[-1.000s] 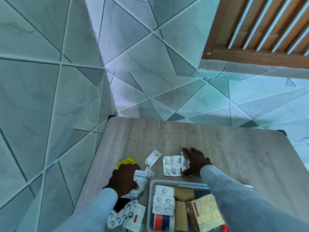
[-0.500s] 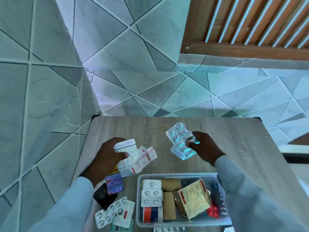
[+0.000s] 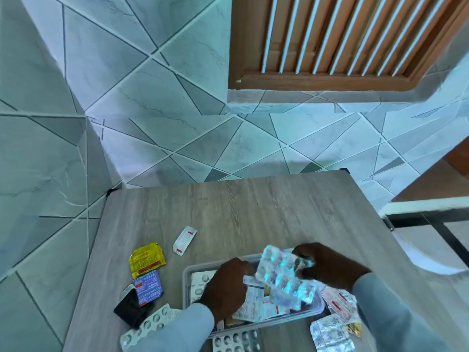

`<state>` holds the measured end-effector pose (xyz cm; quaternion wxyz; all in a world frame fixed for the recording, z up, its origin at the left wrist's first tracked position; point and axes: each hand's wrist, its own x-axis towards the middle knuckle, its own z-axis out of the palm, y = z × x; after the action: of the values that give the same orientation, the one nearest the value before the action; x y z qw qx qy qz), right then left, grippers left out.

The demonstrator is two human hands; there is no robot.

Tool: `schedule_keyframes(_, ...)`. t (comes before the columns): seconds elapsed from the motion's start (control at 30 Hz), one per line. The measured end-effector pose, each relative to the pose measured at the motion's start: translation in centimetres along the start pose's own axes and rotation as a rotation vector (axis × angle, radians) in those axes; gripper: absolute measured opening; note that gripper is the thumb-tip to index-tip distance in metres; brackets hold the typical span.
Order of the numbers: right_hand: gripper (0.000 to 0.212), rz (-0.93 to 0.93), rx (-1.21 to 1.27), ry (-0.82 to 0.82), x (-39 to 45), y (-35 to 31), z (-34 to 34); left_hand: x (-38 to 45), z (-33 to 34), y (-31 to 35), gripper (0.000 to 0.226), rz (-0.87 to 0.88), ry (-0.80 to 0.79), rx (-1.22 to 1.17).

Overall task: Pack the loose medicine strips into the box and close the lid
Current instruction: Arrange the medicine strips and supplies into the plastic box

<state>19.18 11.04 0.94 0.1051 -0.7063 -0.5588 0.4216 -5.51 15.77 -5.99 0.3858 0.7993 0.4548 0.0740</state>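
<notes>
A clear plastic box [image 3: 187, 273] sits near the front of the wooden table [image 3: 253, 212]. My left hand [image 3: 225, 288] is inside the box, pressing down white medicine strips [image 3: 256, 304]. My right hand [image 3: 327, 268] holds silvery blister strips [image 3: 284, 278] just above the box's right half. Loose on the table lie a white strip [image 3: 184, 240], a yellow sachet [image 3: 146, 260] and a blue-purple packet [image 3: 148, 288]. More blister strips lie at the front left [image 3: 149, 326], the front [image 3: 236, 342] and the right [image 3: 330, 334]. No lid is identifiable.
A black object [image 3: 130, 309] lies left of the box. Tiled walls enclose the table's far and left sides. A wooden slatted window [image 3: 342, 39] is above. A white-and-black frame [image 3: 426, 212] stands beyond the table's right edge.
Both hands lifted strips from the table's middle and carried them back to the box. The left hand is now down inside it; a white strip was left on the table.
</notes>
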Motion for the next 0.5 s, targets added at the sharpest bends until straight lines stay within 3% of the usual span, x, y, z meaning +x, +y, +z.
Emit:
schedule_keyframes(0.1, 0.029, -0.004, -0.090, -0.027, 1.0, 0.6, 3.3, -0.4, -0.1, -0.2, 0.036, 0.080, 0.011, 0.375)
schedule_keyframes(0.17, 0.035, 0.020, -0.162, 0.000, 1.4, 0.8, 5.1, -0.8, -0.5, -0.3, 0.037, 0.103, -0.009, 0.459)
schedule_keyframes(0.27, 0.052, -0.009, -0.367, 0.095, 1.7, 0.2, 7.3, -1.6, -1.3, -1.1, 0.027, 0.170, 0.120, 0.353)
schedule_keyframes(0.37, 0.047, -0.072, -0.514, 0.189, 1.9, -0.9, 7.8, -2.0, -3.1, -2.5, 0.019, 0.101, 0.302, 0.247)
schedule_keyframes(0.43, 0.044, -0.069, -0.450, 0.163, 1.8, -1.5, 7.5, -2.3, -4.7, -3.8, 0.018, 0.025, 0.390, 0.185)
schedule_keyframes(0.5, 0.056, -0.061, -0.440, 0.077, 1.8, -2.0, 7.7, -2.8, -6.5, -5.3, 0.023, -0.080, 0.499, 0.094)
